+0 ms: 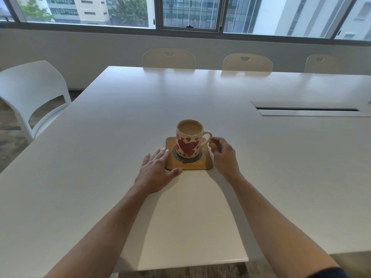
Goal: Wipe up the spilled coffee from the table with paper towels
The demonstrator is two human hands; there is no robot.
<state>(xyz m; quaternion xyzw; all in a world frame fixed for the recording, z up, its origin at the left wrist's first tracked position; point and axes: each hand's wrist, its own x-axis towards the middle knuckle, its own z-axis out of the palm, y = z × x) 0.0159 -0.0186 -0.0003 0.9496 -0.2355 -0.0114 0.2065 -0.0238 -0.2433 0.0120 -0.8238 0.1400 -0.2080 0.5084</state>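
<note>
A full mug (189, 137) of milky coffee stands upright on a wooden coaster (188, 162) near the middle of a white table (120, 117), with no spill and no paper towels anywhere in view. The left hand (158, 169) lies flat, fingers straight, its fingertips resting on the coaster's left edge and holding nothing. The right hand (222, 152) hovers just beside the mug's handle, fingers loosely curled and empty; whether a fingertip touches the handle is hard to tell from this angle. Judged from the scene, the wiping job has not begun: the table surface looks dry, though glare from the windows (190, 13) could hide a thin film. Everything remains to be done, namely finding towels, blotting whatever coffee reaches the table and clearing it away. Chairs (168, 58) line the far side.
</note>
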